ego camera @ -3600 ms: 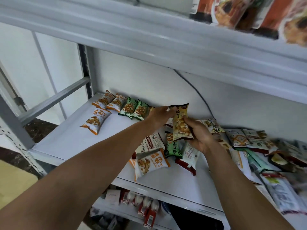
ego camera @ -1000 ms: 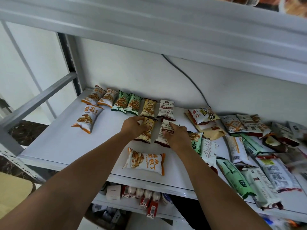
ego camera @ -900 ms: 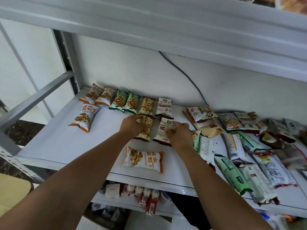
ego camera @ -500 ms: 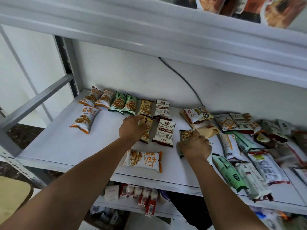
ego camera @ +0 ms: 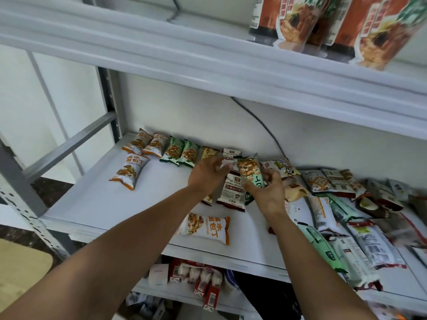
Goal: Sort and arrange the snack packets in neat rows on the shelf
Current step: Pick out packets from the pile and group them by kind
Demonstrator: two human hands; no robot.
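Note:
My right hand (ego camera: 265, 195) grips a green snack packet (ego camera: 250, 172), held tilted above the white shelf (ego camera: 92, 199). My left hand (ego camera: 205, 175) has curled fingers meeting the packet's upper left edge. Along the back wall runs a row: two orange packets (ego camera: 147, 145), two green ones (ego camera: 182, 152), a yellow one (ego camera: 209, 152) and a white-brown one (ego camera: 231, 153). In front lie an orange crouton packet (ego camera: 129, 169) and a white-brown packet (ego camera: 232, 195). Another crouton packet (ego camera: 205, 228) lies near the front edge. A yellow packet is mostly hidden under my left wrist.
A jumbled pile of mixed packets (ego camera: 335, 204) covers the shelf's right half. A black cable (ego camera: 261, 125) runs down the back wall. Large orange bags (ego camera: 300, 19) stand on the shelf above. Small red-white packs (ego camera: 201, 276) sit on the shelf below. A grey post (ego camera: 111, 100) bounds the left.
My right hand took a green packet from the pile's edge and lifted it. My left hand left the yellow packet and rose to meet the green one.

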